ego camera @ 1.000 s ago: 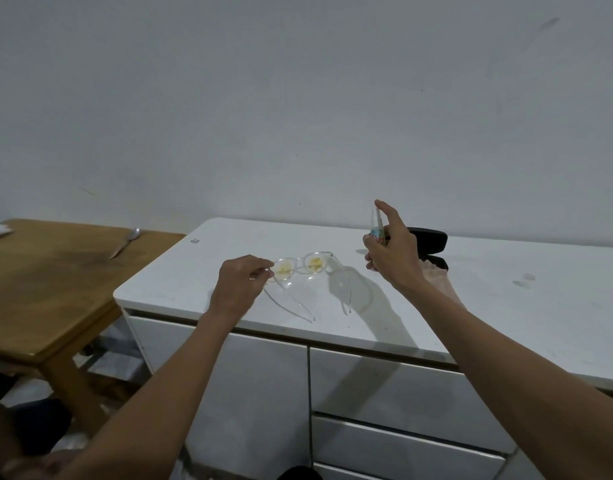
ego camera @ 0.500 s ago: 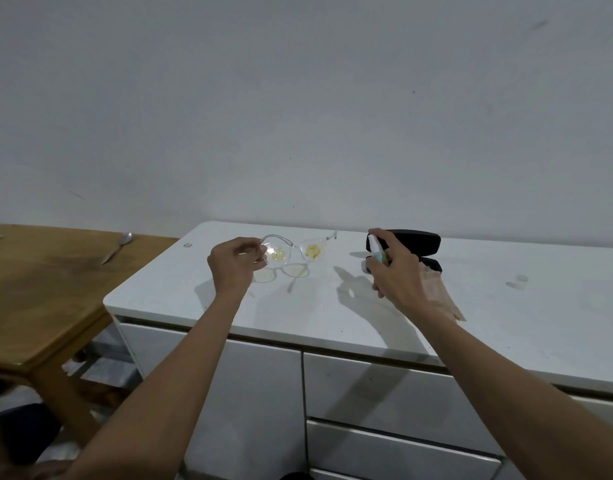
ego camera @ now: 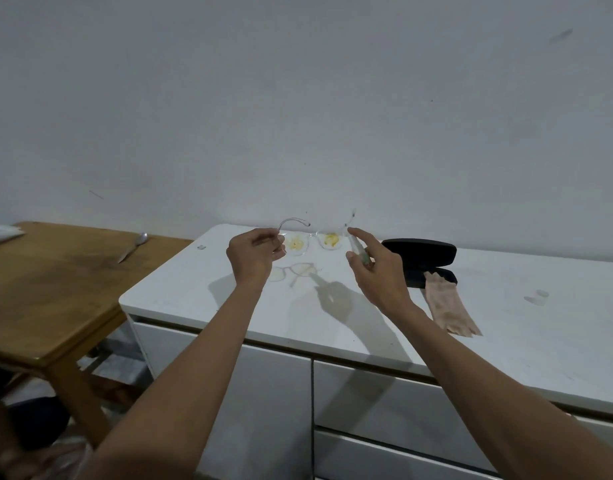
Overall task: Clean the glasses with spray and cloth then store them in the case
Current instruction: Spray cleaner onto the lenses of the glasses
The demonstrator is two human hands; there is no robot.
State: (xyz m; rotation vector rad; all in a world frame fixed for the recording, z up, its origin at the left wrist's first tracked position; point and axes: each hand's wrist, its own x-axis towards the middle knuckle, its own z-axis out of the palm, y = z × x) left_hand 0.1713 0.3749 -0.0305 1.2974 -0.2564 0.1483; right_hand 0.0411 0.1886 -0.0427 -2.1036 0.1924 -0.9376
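Clear-framed glasses [ego camera: 312, 240] held up above the white cabinet top [ego camera: 506, 327], both lenses smeared yellow. Left hand [ego camera: 255, 254] pinched shut on the frame's left end; right hand [ego camera: 374, 271] curled around a small spray bottle [ego camera: 357, 247], forefinger on its top, nozzle just at 3 o'clock of the lenses. Open black case [ego camera: 419, 252] and beige cloth [ego camera: 447, 306] further toward 3 o'clock. Probably light, thin, brittle, slippery once wet: best gripped by rim or temple, never the lens.

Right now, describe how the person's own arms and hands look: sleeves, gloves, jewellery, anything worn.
Both arms are bare from the bottom edge of the picture to the fingertips: no sleeves show. The left hand and the right hand wear no gloves, and no watch, bracelet or ring is visible on either. No markings or cables show.
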